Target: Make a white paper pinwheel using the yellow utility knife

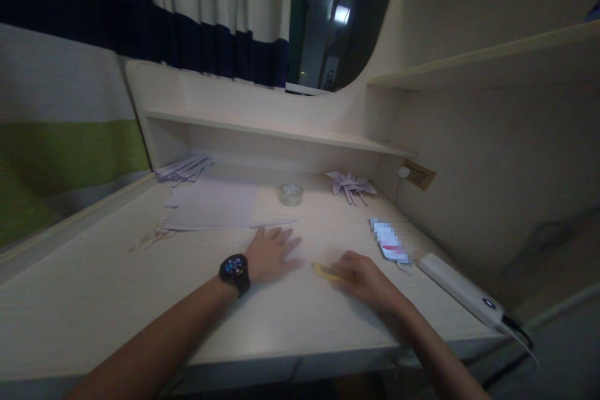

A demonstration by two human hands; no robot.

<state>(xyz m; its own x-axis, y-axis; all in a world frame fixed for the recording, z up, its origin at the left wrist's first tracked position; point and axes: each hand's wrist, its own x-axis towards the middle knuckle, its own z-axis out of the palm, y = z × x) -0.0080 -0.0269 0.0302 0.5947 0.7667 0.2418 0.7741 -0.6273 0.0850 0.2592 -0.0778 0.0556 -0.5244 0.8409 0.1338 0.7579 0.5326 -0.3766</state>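
a: so, left hand lies flat, fingers spread wide on the paper on the counter; right hand?
b: fingers closed round a yellow cutter beside it; best to press the sheet firm and cut slowly.

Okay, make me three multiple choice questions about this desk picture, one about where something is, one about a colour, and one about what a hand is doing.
1. Where is the tape roll?
A. on the desk below the shelf
B. on the shelf
C. on the floor

2. What colour is the tool in the right hand?
A. red
B. yellow
C. blue

3. How is the left hand?
A. fisted
B. raised
C. flat on paper

Answers: 1 A, it stands on the desktop. 2 B, its tip shows yellow. 3 C, fingers lie spread.
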